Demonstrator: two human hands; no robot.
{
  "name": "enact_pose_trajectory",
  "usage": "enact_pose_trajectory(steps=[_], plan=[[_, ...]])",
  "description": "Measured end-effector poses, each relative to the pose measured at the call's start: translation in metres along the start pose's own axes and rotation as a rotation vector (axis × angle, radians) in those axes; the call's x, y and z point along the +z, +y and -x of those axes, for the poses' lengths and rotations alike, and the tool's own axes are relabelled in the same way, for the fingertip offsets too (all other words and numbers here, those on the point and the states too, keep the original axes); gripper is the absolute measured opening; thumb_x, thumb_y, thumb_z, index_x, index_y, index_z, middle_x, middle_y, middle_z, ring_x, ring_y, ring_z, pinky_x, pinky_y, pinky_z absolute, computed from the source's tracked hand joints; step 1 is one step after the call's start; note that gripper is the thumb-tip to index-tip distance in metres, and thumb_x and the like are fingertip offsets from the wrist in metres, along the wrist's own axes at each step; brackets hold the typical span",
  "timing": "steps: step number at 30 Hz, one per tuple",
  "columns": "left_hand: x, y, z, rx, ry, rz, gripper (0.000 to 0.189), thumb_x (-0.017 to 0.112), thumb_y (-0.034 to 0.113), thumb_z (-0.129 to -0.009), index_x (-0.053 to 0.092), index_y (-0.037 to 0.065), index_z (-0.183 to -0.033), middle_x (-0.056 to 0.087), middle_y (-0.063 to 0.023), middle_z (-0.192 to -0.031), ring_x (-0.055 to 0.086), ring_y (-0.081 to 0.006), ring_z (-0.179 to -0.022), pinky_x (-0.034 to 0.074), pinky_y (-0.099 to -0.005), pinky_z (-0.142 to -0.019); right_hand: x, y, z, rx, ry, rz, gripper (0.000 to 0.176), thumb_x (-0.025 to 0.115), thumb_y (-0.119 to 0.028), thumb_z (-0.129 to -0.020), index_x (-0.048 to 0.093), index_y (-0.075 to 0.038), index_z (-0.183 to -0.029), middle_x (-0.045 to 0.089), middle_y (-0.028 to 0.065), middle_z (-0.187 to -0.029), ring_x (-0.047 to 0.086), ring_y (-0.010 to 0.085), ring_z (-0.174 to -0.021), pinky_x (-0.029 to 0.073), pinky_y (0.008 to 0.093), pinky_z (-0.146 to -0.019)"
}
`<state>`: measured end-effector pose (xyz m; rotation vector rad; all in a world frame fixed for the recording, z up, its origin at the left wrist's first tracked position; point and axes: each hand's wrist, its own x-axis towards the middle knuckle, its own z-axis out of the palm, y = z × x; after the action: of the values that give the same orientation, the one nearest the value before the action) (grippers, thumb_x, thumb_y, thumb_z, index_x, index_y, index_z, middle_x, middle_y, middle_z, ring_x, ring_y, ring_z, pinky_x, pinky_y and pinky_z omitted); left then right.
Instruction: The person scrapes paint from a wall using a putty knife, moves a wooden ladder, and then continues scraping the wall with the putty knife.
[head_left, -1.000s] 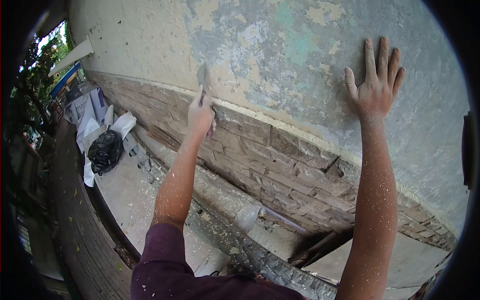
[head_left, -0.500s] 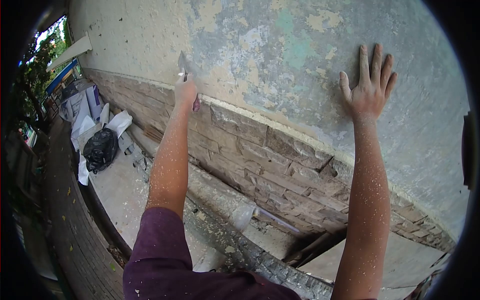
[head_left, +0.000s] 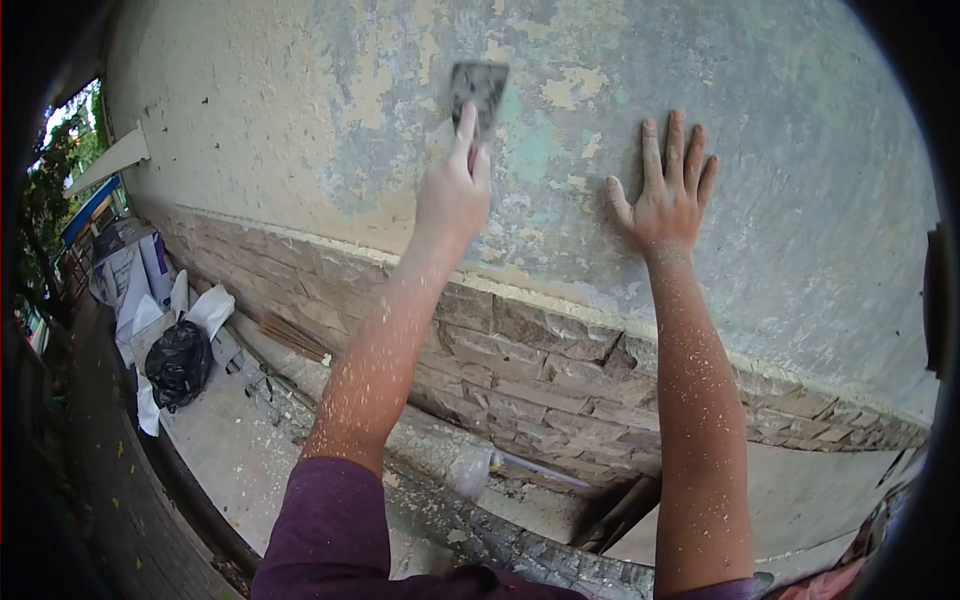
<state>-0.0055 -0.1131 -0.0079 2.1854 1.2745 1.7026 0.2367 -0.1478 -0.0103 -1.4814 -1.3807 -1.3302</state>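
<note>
My left hand [head_left: 456, 198] is closed round the handle of a scraper [head_left: 480, 88], its wide flat blade pointing up against the painted wall [head_left: 390, 110]. The blade is slightly blurred. Yellowish paint remains in patches there, with grey and pale green showing between them. Further right, my right hand [head_left: 668, 205] lies flat on the grey part of the wall with its fingers spread, holding nothing. Pale flakes and dust cover both forearms.
Below the paint runs a band of stone cladding [head_left: 520, 350] with a narrow ledge. A black plastic bag [head_left: 180, 365] lies at the left beside white sheets and boxes. Pipes [head_left: 440, 450] and a thin white tube lie along the wall's foot.
My left hand has carried the scraper right, away from the ledge, and its blade now shows broad side on. The view has shifted; my right hand still lies spread on the wall.
</note>
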Motion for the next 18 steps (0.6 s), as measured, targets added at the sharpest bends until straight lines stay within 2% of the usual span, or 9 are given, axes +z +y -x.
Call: enact_pose_trajectory(steps=[1, 3, 4, 6, 7, 11, 12, 17, 18], plan=[[0.011, -0.015, 0.027, 0.038, -0.065, -0.017, 0.053, 0.046, 0.023, -0.094, 0.033, 0.011, -0.144, 0.063, -0.0239, -0.081, 0.063, -0.0362, -0.071, 0.048, -0.0394, -0.065, -0.001, 0.0, 0.0, 0.001, -0.016, -0.004, 0.075, 0.05, -0.06, -0.081, 0.033, -0.024, -0.145, 0.016, 0.0039, -0.156, 0.005, 0.0269, -0.145, -0.001, 0.0482, -0.115], [0.006, -0.007, 0.073, -0.082, -0.343, -0.176, 0.053, 0.045, 0.023, -0.095, 0.032, 0.011, -0.145, 0.064, -0.0237, -0.081, 0.064, -0.0334, -0.071, 0.049, -0.0393, -0.065, 0.0, -0.001, -0.002, 0.009, -0.005, -0.038, 0.074, 0.049, -0.059, -0.082, 0.033, -0.025, -0.145, 0.016, 0.0035, -0.156, 0.005, 0.0267, -0.145, -0.001, 0.0482, -0.116], [0.001, -0.003, 0.059, -0.053, -0.33, -0.187, 0.053, 0.045, 0.023, -0.095, 0.032, 0.011, -0.145, 0.064, -0.0237, -0.081, 0.064, -0.0334, -0.071, 0.049, -0.0393, -0.065, 0.0, -0.001, -0.004, 0.025, 0.024, -0.036, 0.074, 0.049, -0.059, -0.082, 0.033, -0.025, -0.145, 0.016, 0.0035, -0.156, 0.005, 0.0267, -0.145, -0.001, 0.0482, -0.116], [-0.01, 0.003, 0.033, -0.239, -0.273, -0.069, 0.053, 0.045, 0.024, -0.095, 0.032, 0.011, -0.145, 0.066, -0.0233, -0.088, 0.065, -0.0332, -0.077, 0.05, -0.041, -0.069, -0.002, -0.001, -0.002, 0.026, -0.038, -0.046, 0.074, 0.049, -0.059, -0.082, 0.033, -0.025, -0.145, 0.015, 0.0035, -0.156, 0.004, 0.0265, -0.145, -0.001, 0.0483, -0.116], [-0.007, -0.003, 0.003, -0.011, 0.017, -0.069, 0.053, 0.045, 0.025, -0.095, 0.032, 0.011, -0.145, 0.067, -0.0219, -0.094, 0.065, -0.036, -0.083, 0.051, -0.0425, -0.073, -0.002, -0.001, -0.002, 0.028, -0.044, -0.05, 0.074, 0.048, -0.059, -0.082, 0.031, -0.025, -0.146, 0.013, 0.0031, -0.156, 0.003, 0.0263, -0.145, -0.002, 0.0483, -0.116], [-0.029, 0.036, -0.066, 0.017, 0.109, -0.144, 0.053, 0.044, 0.026, -0.095, 0.032, 0.011, -0.144, 0.066, -0.0238, -0.095, 0.065, -0.038, -0.087, 0.05, -0.0431, -0.076, -0.003, 0.0, -0.002, 0.034, -0.069, -0.021, 0.074, 0.048, -0.058, -0.082, 0.028, -0.027, -0.147, 0.011, 0.0017, -0.157, 0.003, 0.0259, -0.145, -0.001, 0.0476, -0.116], [-0.027, 0.035, -0.065, 0.047, 0.145, -0.136, 0.053, 0.044, 0.027, -0.095, 0.032, 0.011, -0.144, 0.066, -0.0246, -0.095, 0.065, -0.038, -0.087, 0.05, -0.0425, -0.076, -0.003, 0.002, 0.0, 0.041, -0.08, -0.019, 0.074, 0.048, -0.058, -0.082, 0.028, -0.027, -0.147, 0.011, 0.0017, -0.157, 0.003, 0.0259, -0.145, -0.001, 0.0476, -0.116], [0.013, -0.027, 0.054, -0.015, -0.142, -0.075, 0.056, 0.046, 0.022, -0.094, 0.029, 0.012, -0.146, 0.064, -0.0236, -0.084, 0.064, -0.0374, -0.077, 0.05, -0.042, -0.07, -0.002, 0.0, -0.001, 0.002, 0.017, -0.059, 0.073, 0.05, -0.057, -0.082, 0.032, -0.026, -0.146, 0.017, 0.0025, -0.156, 0.007, 0.0269, -0.145, 0.001, 0.0475, -0.116], [0.009, -0.023, 0.053, -0.042, -0.103, -0.077, 0.056, 0.046, 0.022, -0.094, 0.029, 0.012, -0.146, 0.064, -0.0236, -0.084, 0.064, -0.0374, -0.077, 0.05, -0.042, -0.07, -0.001, -0.002, -0.003, 0.002, 0.034, -0.042, 0.073, 0.051, -0.056, -0.082, 0.033, -0.025, -0.146, 0.017, 0.0033, -0.156, 0.008, 0.0276, -0.145, 0.002, 0.0479, -0.116]])
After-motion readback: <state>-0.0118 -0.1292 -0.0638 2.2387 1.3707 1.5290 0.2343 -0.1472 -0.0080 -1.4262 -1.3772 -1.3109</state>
